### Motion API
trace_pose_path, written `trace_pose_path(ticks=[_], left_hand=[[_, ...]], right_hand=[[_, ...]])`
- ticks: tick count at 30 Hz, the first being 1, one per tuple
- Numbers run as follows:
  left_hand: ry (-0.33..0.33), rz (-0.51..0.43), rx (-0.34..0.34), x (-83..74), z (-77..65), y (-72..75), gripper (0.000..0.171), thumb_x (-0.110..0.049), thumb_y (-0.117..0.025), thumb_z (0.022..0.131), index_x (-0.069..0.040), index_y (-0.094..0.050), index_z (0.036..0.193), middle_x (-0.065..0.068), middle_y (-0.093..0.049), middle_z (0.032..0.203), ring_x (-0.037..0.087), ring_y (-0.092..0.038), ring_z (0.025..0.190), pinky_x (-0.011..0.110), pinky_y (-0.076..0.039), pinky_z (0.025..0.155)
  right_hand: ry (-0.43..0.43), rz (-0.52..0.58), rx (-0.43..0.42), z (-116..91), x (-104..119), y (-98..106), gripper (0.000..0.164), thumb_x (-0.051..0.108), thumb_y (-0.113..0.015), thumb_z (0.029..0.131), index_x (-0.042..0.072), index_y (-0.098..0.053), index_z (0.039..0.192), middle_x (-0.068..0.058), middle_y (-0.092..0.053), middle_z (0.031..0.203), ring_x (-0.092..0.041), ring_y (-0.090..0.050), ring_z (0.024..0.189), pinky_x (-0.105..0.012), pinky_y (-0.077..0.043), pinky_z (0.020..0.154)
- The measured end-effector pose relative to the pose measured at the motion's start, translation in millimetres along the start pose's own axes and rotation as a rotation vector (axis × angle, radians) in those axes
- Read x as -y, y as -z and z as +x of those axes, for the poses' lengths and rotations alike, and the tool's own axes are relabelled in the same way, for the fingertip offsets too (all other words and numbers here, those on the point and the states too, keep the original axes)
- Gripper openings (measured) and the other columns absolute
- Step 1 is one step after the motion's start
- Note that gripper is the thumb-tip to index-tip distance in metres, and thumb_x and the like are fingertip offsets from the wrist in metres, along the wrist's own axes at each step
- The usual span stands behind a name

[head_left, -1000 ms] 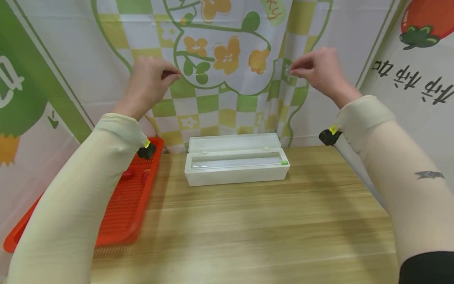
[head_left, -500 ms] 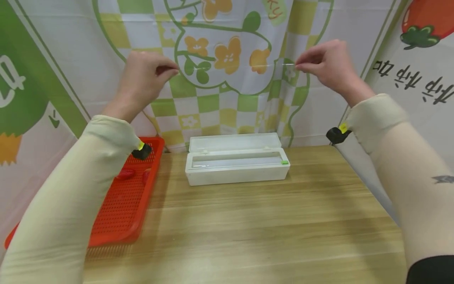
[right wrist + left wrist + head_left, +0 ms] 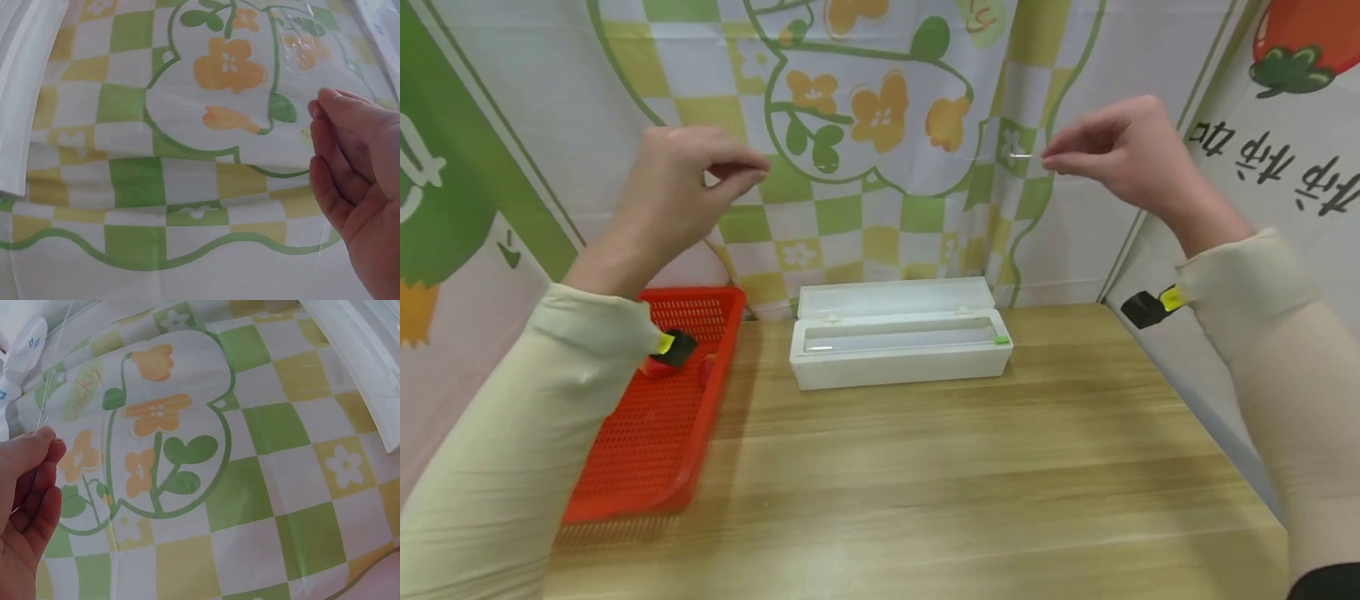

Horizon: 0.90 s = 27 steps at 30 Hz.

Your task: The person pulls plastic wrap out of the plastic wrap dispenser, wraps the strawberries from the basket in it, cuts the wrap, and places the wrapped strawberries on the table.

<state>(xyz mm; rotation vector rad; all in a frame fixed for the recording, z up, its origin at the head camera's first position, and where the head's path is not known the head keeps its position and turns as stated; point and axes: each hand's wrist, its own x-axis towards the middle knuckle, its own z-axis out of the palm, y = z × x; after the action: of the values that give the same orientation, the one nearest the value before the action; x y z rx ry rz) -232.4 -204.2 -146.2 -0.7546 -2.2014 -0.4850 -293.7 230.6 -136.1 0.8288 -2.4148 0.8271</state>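
Observation:
Thumb and fingertips of my left hand [image 3: 681, 187] pinch one end of a clear sheet of cling film [image 3: 1022, 156]. The other end is pinched by my right hand [image 3: 1131, 154]. Stretched between the raised hands, the film shows mostly as faint glints against the curtain. In the left wrist view, thin creases of cling film [image 3: 44, 415] run up from the fingertips. Bright wrinkles of the film [image 3: 300, 56] also show beside the right fingertips in the right wrist view. Below and between the hands sits a white cling film dispenser box [image 3: 898, 371], its lid raised.
A green slider [image 3: 1002, 340] sits at the box's right end. On the left, an orange-red plastic basket [image 3: 709, 417] holds red items [image 3: 658, 367], partly hidden by my left sleeve. Behind the wooden table [image 3: 925, 475] hangs a patterned curtain [image 3: 880, 217].
My hands have moved farther apart, the left one leftward and the right one rightward, the film still between them. The box and basket stay in place.

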Motion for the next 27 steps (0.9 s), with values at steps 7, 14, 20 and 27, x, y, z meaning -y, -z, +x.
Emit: trace_pose_path(ticks=[7, 14, 20, 27], left_hand=[[-0.153, -0.036, -0.014, -12.0, -18.7, 8.1, 0.009, -0.005, -0.070, 0.083, -0.005, -0.078, 0.088, 0.008, -0.074, 0.081, 0.013, -0.061, 0.073, 0.007, -0.039, 0.070], [-0.277, -0.044, 0.014, -29.9, -42.8, 17.9, 0.012, 0.003, -0.074, 0.076, -0.001, -0.077, 0.087, 0.008, -0.074, 0.081, 0.016, -0.061, 0.071, 0.011, -0.041, 0.068], [-0.360, -0.036, 0.057, -42.0, -63.1, 25.5, 0.014, 0.000, -0.074, 0.074, -0.003, -0.076, 0.088, 0.005, -0.072, 0.080, 0.013, -0.060, 0.072, 0.015, -0.045, 0.070], [-0.448, -0.127, 0.059, -55.6, -86.4, 21.4, 0.033, -0.030, -0.054, 0.096, -0.008, -0.077, 0.086, -0.002, -0.068, 0.076, 0.008, -0.054, 0.070, 0.016, -0.045, 0.063]], right_hand=[[0.049, 0.047, 0.027, -24, 7, 5, 0.010, 0.008, -0.074, 0.080, 0.002, -0.076, 0.088, 0.018, -0.071, 0.080, -0.005, -0.066, 0.072, -0.010, -0.049, 0.064], [0.193, -0.019, 0.094, -53, 17, 10, 0.015, -0.001, -0.077, 0.074, 0.012, -0.077, 0.082, 0.016, -0.072, 0.082, 0.000, -0.066, 0.078, -0.009, -0.047, 0.069], [0.333, 0.044, 0.163, -72, 23, 6, 0.030, -0.012, -0.078, 0.065, 0.013, -0.076, 0.080, 0.005, -0.073, 0.078, -0.001, -0.065, 0.075, -0.010, -0.047, 0.071], [0.471, 0.255, 0.265, -93, 20, -1, 0.041, -0.021, -0.074, 0.060, 0.011, -0.075, 0.085, 0.003, -0.073, 0.081, -0.004, -0.065, 0.074, -0.011, -0.049, 0.073]])
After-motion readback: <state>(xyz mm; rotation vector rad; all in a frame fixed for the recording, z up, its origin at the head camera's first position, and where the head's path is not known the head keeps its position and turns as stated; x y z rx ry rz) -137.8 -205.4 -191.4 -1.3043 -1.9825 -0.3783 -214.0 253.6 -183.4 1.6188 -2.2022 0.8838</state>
